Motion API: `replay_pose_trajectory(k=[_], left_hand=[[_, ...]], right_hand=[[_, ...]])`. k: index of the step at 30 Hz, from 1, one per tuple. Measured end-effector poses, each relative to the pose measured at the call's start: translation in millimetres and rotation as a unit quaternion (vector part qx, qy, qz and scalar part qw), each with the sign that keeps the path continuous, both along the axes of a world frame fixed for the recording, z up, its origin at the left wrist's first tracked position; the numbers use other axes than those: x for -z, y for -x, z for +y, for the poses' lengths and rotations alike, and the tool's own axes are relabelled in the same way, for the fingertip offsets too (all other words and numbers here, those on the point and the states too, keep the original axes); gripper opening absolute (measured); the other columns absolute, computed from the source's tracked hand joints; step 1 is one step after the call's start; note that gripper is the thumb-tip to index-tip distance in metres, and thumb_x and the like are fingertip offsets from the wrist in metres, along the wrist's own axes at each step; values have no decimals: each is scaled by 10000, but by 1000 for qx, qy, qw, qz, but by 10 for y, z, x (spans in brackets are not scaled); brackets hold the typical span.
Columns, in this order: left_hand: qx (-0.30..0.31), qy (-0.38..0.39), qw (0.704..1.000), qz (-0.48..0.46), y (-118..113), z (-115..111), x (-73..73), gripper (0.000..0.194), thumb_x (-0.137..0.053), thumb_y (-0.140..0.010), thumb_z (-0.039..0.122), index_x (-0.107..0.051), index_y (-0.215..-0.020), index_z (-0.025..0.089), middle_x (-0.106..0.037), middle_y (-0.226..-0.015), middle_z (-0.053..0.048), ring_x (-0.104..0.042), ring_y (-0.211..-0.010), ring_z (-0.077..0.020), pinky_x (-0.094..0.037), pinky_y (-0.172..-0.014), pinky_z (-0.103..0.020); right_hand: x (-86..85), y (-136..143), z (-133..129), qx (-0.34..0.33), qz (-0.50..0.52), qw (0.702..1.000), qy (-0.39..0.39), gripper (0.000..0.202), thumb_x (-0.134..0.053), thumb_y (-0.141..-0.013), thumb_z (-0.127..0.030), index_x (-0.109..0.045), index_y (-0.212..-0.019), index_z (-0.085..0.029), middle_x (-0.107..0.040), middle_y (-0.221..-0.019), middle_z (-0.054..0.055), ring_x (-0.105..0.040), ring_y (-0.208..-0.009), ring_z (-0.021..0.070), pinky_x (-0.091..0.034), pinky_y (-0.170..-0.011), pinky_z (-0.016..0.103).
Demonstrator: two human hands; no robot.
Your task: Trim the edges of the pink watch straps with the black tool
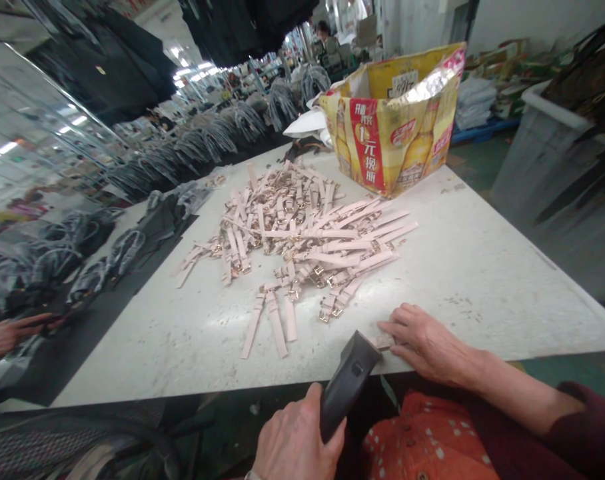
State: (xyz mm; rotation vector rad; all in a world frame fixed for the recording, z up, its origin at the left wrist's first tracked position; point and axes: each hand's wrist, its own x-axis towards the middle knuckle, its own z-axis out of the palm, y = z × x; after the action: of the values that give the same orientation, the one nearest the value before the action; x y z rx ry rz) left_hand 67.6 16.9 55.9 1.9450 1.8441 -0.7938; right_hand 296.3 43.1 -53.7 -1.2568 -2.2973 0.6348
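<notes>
My left hand [300,437] is wrapped round the handle of a dark grey handheld power tool [350,380] with a broad, boxy head; its exact kind I cannot make out. The head sits at the table's near edge, against a small pale pink strap [381,342]. From the other side my right hand [427,340] grips this strap with its fingertips, and much of the strap is hidden. Beyond both hands lies a loose heap of pale pink buckle straps [302,233] with gold-coloured buckles.
A yellow beer carton [407,137] stands on the white table [482,267] at the back right. To the right is a grey plastic bin [532,167]. Plastic-wrapped dark goods [117,260] lie on the left, where another person's hand [12,335] shows. Dark bags [107,60] hang overhead.
</notes>
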Motion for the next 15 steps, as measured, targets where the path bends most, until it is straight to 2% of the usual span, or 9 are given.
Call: replay_pose_trajectory(k=[6,15], left_hand=[[24,-7,1000,7,-64,65,-10,235,-459,-814,348,-583,-966,218,-709,-861,-87,-668,-857,-279,-471,-736,-365],[70,-47,996,-43,-88,227,76,265,-443,-799,417,-588,-904,221,-699,-807,-66,-665,-806,-232,-456,-683,-296]], right_hand=[[36,-36,11,21,73,997,28,93,-575,-766,-157,-542,-853,-162,-542,-837,65,-472,-808,199,-397,-725,342],[74,-58,63,11,130,991,43,105,-576,-763,-127,-599,-849,-184,-546,-850,55,-504,-839,188,-425,-741,315]])
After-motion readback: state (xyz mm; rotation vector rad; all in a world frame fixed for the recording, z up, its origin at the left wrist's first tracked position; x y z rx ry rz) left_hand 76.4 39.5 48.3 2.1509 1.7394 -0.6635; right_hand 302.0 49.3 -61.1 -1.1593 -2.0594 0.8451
